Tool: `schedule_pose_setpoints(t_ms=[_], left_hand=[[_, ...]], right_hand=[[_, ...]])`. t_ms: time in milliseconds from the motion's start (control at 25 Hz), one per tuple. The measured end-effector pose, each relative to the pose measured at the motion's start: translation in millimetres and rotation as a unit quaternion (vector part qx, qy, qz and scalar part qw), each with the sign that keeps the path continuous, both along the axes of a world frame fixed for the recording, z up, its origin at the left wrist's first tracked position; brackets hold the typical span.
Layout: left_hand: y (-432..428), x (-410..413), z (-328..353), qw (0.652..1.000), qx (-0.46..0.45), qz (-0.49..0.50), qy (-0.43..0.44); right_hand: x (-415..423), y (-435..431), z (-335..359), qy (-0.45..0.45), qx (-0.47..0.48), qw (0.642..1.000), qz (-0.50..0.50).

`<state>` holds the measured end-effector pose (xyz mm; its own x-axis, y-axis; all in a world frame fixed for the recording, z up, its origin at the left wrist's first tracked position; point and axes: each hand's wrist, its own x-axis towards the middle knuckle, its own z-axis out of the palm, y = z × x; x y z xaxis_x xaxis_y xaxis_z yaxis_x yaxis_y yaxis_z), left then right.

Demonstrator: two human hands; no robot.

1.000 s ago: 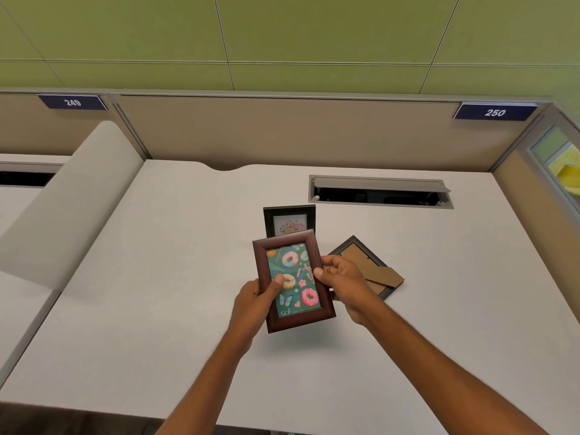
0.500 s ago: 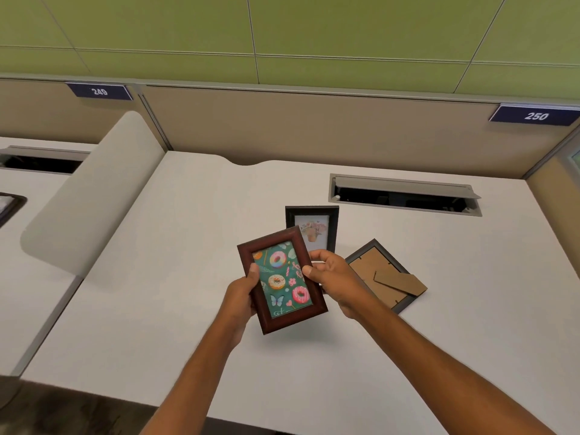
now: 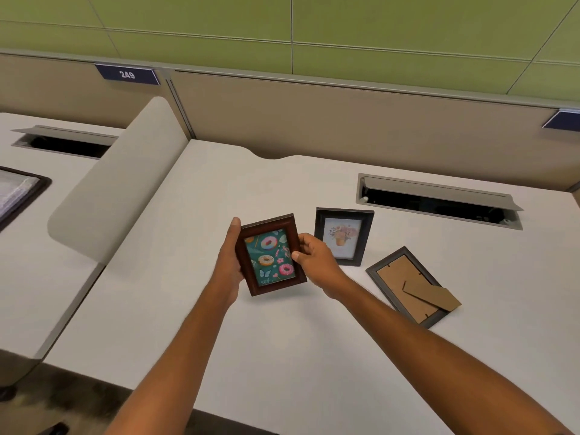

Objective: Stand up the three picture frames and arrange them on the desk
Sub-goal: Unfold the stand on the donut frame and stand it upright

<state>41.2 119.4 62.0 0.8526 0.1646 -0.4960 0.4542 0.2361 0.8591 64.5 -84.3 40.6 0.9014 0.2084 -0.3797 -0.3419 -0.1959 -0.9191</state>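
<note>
A dark red wooden frame with a doughnut picture [image 3: 270, 257] is held above the white desk [image 3: 282, 346], picture side up. My left hand [image 3: 230, 262] grips its left edge and my right hand [image 3: 314, 262] grips its right edge. Just to the right, a black frame with a flower picture [image 3: 343, 236] stands upright on the desk. Further right, a grey frame [image 3: 408, 285] lies face down, its cardboard back and folded stand showing.
An open cable slot [image 3: 439, 202] is set into the desk at the back right. A rounded grey divider [image 3: 116, 180] separates this desk from the left one, which has its own slot [image 3: 62, 142] and a dark tray [image 3: 18, 193]. A beige partition [image 3: 345, 120] runs behind.
Both hands have carried the doughnut frame a little left and away from the flower frame, which is now fully uncovered. My view has turned to the left.
</note>
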Motion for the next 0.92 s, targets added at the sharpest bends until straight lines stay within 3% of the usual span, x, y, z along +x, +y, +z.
schedule_pose_setpoints(t_ms=[360,920], left_hand=[[10,38,-27,0.999,0.022,-0.035,-0.004],[14,35,-39,0.998,0.024,-0.061,0.009]], right_hand=[[25,16,-26,0.001,-0.064,0.998,-0.029],[25,15,-28,0.007,-0.063,0.998,-0.005]])
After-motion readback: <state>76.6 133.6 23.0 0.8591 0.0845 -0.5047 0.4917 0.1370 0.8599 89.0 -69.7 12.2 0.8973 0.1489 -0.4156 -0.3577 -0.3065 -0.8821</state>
